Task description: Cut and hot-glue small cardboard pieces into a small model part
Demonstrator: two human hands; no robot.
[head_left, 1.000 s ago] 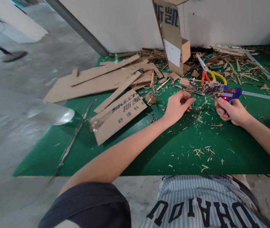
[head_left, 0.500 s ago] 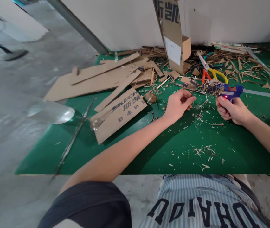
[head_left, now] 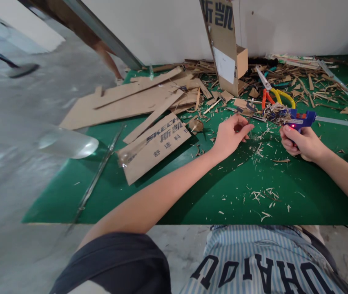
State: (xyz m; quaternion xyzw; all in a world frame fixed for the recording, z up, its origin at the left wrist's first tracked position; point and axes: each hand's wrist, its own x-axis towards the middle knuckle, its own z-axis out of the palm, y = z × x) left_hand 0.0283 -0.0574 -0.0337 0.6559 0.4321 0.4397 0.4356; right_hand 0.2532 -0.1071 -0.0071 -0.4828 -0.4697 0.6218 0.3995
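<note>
Nearest the camera, a blue-and-white striped shirt with dark lettering point(head_left: 262, 265) is seen below the edge of the green-covered bench point(head_left: 192, 196), which is strewn with pale cardboard shavings. The left hand point(head_left: 233, 132) is rested on the bench surface, loosely curled, with the thumb brought close to the fingertips; whether anything small is pinched there cannot be told. Near it, to the right, the right hand point(head_left: 299, 143) is closed firmly around the grip of a blue plastic hot-glue gun point(head_left: 301, 119), on which a red light is lit. The nozzle is pointed left into a small tangled bundle of scraps point(head_left: 276, 111). To the left, a brown printed cardboard panel point(head_left: 157, 147) is laid flat. Farther back, an orange-and-yellow-handled cutting tool point(head_left: 273, 96) is seen among offcuts, long flat cardboard sheets point(head_left: 121, 104) are piled, and a tall brown cardboard box point(head_left: 224, 41) is stood against the white wall point(head_left: 161, 28).
</note>
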